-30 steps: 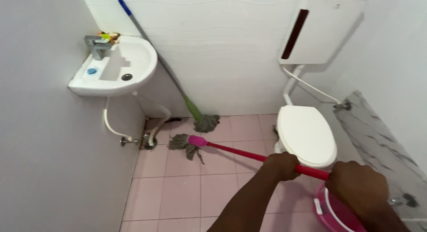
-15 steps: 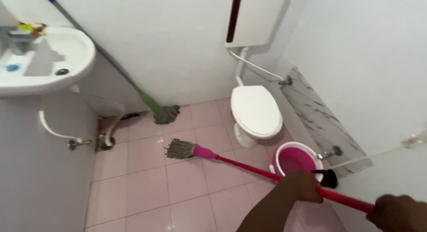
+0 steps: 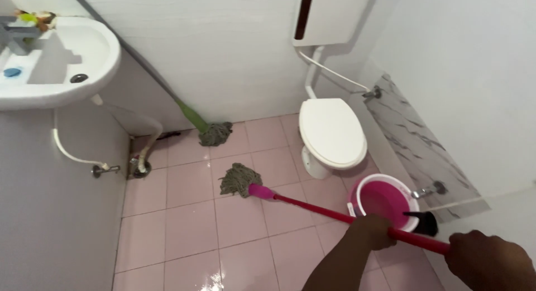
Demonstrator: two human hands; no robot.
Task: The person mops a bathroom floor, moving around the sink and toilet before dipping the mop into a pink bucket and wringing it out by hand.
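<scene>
Both my hands grip the red handle of a mop. My left hand holds it mid-shaft, and my right hand holds the near end at the lower right. The mop's pink collar and grey string head rest on the pink floor tiles in the middle of the room. A pink bucket stands on the floor just beyond my left hand, beside the toilet.
A second mop with a green collar leans against the back wall. A white washbasin hangs on the left wall with pipes below. The toilet's cistern is on the back wall. A black brush sits by the bucket.
The view turned right and pulled back over the second, bringing the bucket into view. In the last half second the mop head slid slightly right and nearer across the tiles.
</scene>
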